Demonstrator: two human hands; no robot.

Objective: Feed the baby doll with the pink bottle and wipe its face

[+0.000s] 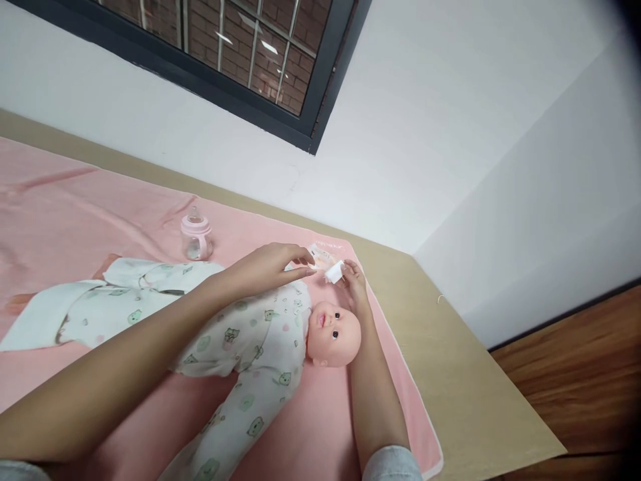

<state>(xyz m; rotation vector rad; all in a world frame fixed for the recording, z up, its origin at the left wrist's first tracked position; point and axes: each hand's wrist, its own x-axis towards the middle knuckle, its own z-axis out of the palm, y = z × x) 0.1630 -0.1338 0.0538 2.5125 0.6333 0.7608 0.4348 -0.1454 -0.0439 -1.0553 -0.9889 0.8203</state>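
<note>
A baby doll (333, 331) in a white printed romper (250, 347) lies on a pink blanket (60, 214), head toward the right. My left hand (273, 264) reaches over the doll's chest, its fingertips touching a small wipe packet (320, 255) beyond the doll's head. My right hand (353, 284) comes up past the doll's head and pinches a small white folded tissue (334, 271) between thumb and fingers, just beside the packet.
A pink baby bottle (195, 235) stands on the blanket behind the doll. The blanket covers a beige table (451, 347) set against a white wall, below a dark-framed window (280, 67). Wooden floor (575, 381) shows at right.
</note>
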